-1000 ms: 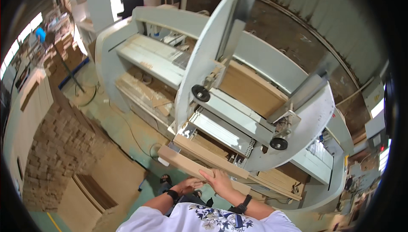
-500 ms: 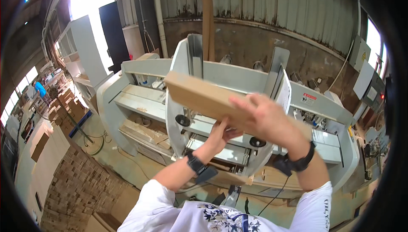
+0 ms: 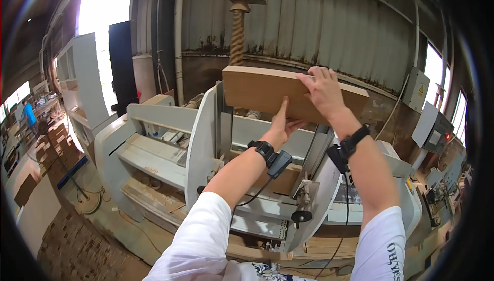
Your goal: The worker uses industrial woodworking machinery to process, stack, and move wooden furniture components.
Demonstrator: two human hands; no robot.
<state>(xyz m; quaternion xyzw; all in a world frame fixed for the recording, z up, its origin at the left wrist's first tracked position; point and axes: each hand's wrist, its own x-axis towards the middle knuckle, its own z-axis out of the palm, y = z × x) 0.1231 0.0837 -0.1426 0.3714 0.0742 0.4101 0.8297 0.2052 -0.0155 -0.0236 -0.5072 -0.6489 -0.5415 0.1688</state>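
Note:
A thick brown wooden board (image 3: 252,89) is held up lengthwise between both hands, over the tops of the machine's two upright metal guides (image 3: 225,132). My left hand (image 3: 281,127) supports it from below, its thumb pressed on the near face. On the top edge, right of the middle, my right hand (image 3: 325,95) grips with its fingers over the edge. Beneath the board stands the pale grey machine (image 3: 201,137) with curved side plates. Lower between the guides, part of another brown piece (image 3: 285,179) shows. The board's far side is hidden.
A black knob (image 3: 301,216) sticks out at the right guide. Cables hang from the wrist devices (image 3: 279,164). Wood pieces lie on the machine's left shelf (image 3: 154,198). Stacked small wood blocks (image 3: 77,245) stand at lower left. A control box (image 3: 436,133) is at right.
Both hands have raised the board and moved it away from me, above the guides. It now lies closer to level. The view has tilted up.

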